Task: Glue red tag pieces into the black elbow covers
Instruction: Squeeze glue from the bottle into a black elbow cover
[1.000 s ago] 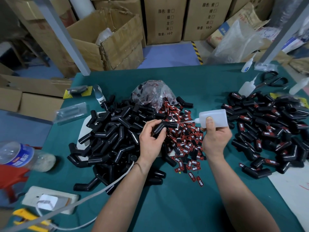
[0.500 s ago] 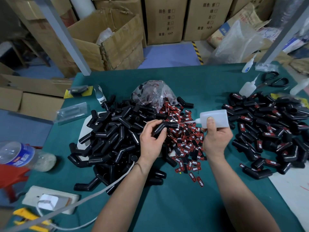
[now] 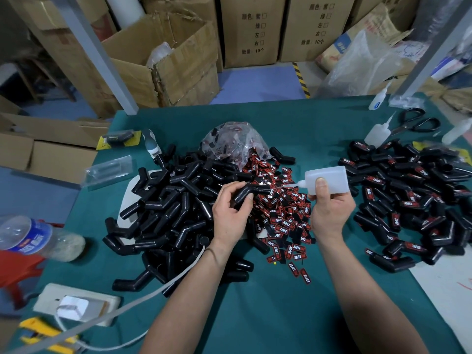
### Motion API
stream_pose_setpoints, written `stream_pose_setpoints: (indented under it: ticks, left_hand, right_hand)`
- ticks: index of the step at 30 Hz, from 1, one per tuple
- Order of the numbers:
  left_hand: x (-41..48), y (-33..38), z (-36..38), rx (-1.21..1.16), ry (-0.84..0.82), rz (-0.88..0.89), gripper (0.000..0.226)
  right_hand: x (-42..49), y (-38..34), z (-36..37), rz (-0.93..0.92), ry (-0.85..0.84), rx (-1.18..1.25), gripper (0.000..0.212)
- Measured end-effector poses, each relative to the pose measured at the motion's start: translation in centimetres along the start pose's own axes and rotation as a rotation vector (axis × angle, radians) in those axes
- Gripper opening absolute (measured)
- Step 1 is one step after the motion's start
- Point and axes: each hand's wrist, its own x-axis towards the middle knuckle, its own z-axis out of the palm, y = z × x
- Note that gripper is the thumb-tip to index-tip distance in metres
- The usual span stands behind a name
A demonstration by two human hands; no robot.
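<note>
My left hand grips one black elbow cover above the middle of the green table. My right hand holds a white glue bottle tipped sideways, its thin nozzle reaching the held cover. A big heap of bare black elbow covers lies to the left. Loose red tag pieces are scattered under and between my hands. On the right lies a pile of covers with red tags on them.
A clear bag of tags sits behind the heap. Spare glue bottles and scissors lie at the far right. A water bottle, a power strip with cable and a yellow tool lie left. Cardboard boxes stand behind.
Both hands stay in nearly the same place. The glue bottle's nozzle has stayed at the held cover; the left fingers have shifted slightly on it.
</note>
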Motion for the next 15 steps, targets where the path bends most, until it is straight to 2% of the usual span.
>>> stream_pose_setpoints:
  ticks: [15]
  left_hand:
    - [-0.01,0.16,-0.01,-0.01,-0.002,0.001,0.036]
  right_hand:
    - [-0.12,0.21,0.03,0.028,-0.018,0.068,0.017]
